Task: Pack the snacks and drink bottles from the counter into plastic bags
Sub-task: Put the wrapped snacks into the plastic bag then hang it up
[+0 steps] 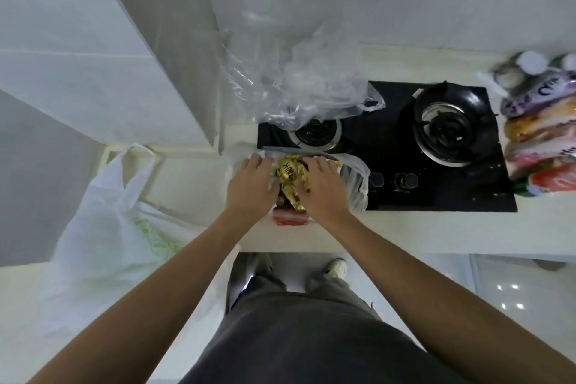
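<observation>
One crinkled gold snack packet (291, 181), dark print illegible, sits between left hand (249, 185) and right hand (324, 188), both seemingly gripping the clear bag (355, 179).

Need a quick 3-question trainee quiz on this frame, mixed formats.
1. True or false: the gold snack packet lies between the left hand and the right hand.
2. Which burner does the loose clear plastic bag partly cover? A) left burner B) right burner
3. Fill in: the stacked snack packets wait to the ____ of the gas hob.

Key: 1 true; 2 A; 3 right
</observation>
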`<action>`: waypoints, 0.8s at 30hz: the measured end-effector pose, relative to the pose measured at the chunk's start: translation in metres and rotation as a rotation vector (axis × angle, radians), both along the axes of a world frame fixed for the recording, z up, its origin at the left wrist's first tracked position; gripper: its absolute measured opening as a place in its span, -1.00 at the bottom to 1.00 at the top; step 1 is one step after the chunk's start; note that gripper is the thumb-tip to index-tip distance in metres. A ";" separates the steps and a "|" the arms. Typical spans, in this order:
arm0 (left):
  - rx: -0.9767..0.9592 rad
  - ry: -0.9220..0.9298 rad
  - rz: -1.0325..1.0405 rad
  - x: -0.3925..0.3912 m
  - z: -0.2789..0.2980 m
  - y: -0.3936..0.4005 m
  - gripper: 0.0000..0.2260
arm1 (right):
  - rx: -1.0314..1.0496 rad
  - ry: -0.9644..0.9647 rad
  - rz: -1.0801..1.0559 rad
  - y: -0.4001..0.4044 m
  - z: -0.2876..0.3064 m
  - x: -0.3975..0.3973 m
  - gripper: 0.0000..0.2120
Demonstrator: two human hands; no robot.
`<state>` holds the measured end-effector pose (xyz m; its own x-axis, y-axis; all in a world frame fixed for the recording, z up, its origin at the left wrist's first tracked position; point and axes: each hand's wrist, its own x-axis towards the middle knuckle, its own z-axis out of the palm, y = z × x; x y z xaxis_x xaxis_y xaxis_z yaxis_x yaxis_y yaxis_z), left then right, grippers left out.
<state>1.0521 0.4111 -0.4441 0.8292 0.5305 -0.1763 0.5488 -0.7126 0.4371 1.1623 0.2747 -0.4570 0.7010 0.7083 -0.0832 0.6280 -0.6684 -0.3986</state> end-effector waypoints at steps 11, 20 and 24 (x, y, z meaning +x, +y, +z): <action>0.294 -0.114 -0.371 0.093 0.033 -0.097 -0.63 | 0.041 -0.218 -0.172 -0.135 0.029 0.058 -0.61; 0.297 -0.136 -0.532 0.208 0.043 -0.290 -0.58 | -0.015 -0.223 -0.373 -0.346 0.038 0.138 -0.53; 0.249 -0.132 -0.578 0.256 0.046 -0.386 -0.55 | -0.094 -0.171 -0.382 -0.447 0.046 0.185 -0.51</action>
